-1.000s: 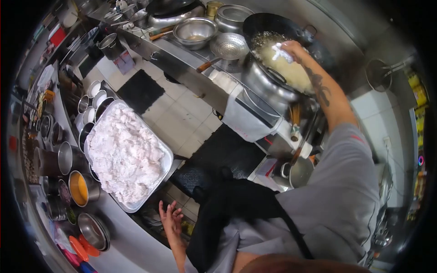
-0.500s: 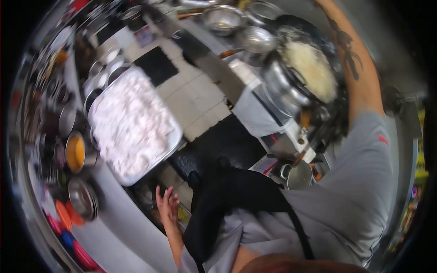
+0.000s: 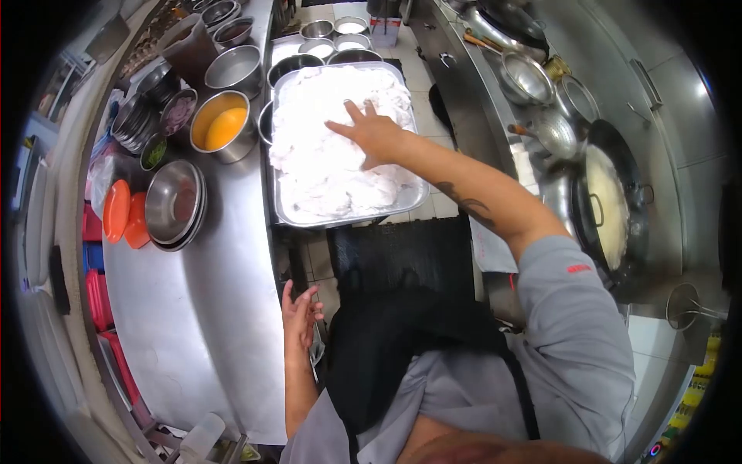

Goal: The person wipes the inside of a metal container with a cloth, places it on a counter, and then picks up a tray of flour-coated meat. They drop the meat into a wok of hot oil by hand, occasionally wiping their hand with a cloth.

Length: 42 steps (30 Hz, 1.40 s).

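A large rectangular metal tray (image 3: 352,220) is heaped with white, floury-looking pieces (image 3: 325,166). My right hand (image 3: 376,139) reaches across to the heap, fingers spread over its top, with nothing held in it. Low beside the counter edge, my left hand (image 3: 301,317) has loosely curled fingers that stand apart, also holding nothing. To the right, a wide black wok (image 3: 630,185) contains pale, foamy frying oil (image 3: 605,205). A metal pot (image 3: 564,193) stands against its near side, partly hidden by foam and rim.
On the steel counter (image 3: 232,309) at left stand a pot of orange-yellow liquid (image 3: 222,127), stacked steel bowls (image 3: 176,203) and orange plastic pieces (image 3: 117,210). Small bowls (image 3: 352,42) sit beyond the tray. Strainers (image 3: 556,135) rest by the stove. A black mat (image 3: 402,251) covers the floor.
My right hand has come from beyond the wok over to the tray. The view has swung, so the tray now sits nearer the middle. My left hand stays low and open.
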Motion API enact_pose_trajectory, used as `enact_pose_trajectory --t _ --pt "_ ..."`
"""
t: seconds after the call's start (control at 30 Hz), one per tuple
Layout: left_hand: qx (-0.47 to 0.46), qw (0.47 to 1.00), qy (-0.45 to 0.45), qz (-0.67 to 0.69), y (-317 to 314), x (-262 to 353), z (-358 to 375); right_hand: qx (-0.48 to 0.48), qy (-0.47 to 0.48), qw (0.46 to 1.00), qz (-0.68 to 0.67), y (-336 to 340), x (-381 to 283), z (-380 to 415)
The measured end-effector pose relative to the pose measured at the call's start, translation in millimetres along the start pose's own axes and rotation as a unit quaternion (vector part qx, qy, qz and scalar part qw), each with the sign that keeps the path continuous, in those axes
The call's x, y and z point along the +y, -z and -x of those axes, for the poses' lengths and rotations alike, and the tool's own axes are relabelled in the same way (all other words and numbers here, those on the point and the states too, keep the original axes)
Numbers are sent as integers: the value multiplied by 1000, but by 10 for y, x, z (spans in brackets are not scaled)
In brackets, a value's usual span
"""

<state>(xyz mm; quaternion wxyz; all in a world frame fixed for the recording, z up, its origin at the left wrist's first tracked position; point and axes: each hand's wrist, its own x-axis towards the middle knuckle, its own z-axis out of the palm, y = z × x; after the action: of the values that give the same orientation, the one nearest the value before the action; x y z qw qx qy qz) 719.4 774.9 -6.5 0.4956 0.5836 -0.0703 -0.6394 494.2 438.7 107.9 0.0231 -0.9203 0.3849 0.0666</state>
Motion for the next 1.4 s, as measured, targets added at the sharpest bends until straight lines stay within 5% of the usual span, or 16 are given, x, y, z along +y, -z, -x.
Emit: enact_pose_trajectory --t 0.43,0.63,0.77,0.87,0.97,1.13,1.23,1.3,1.33,1.37,1.4 --pt "26 998 -22 45 272 0 167 122 13 989 -87 -403 55 -398" --pt "25 998 -25 46 302 -21 202 92 -24 980 -172 -135 282 -464" --pt "16 999 -22 38 257 -35 218 170 45 965 -195 -166 529 -552" --pt "15 999 -25 25 212 -41 220 84 -46 938 -334 -80 629 -546" --pt "12 999 -32 9 185 -56 238 103 -45 927 -358 -120 679 -596" --pt "-77 990 -31 -115 130 126 204 25 -89 974 -207 -32 331 -372" --pt "-208 934 -57 -286 -203 623 166 4 -88 988 -126 -150 147 -407" --pt "-325 818 -175 -441 -651 1037 216 44 -60 989 -124 -397 313 -599" --pt "-350 708 -315 -527 -808 1056 95 98 22 987 -121 -637 600 -683" --pt "-366 651 -346 -568 -1013 1092 88 64 -12 992 -104 -554 616 -716" --pt "-397 566 -271 -670 -1368 1259 184 60 -21 995 -76 -515 624 -742"
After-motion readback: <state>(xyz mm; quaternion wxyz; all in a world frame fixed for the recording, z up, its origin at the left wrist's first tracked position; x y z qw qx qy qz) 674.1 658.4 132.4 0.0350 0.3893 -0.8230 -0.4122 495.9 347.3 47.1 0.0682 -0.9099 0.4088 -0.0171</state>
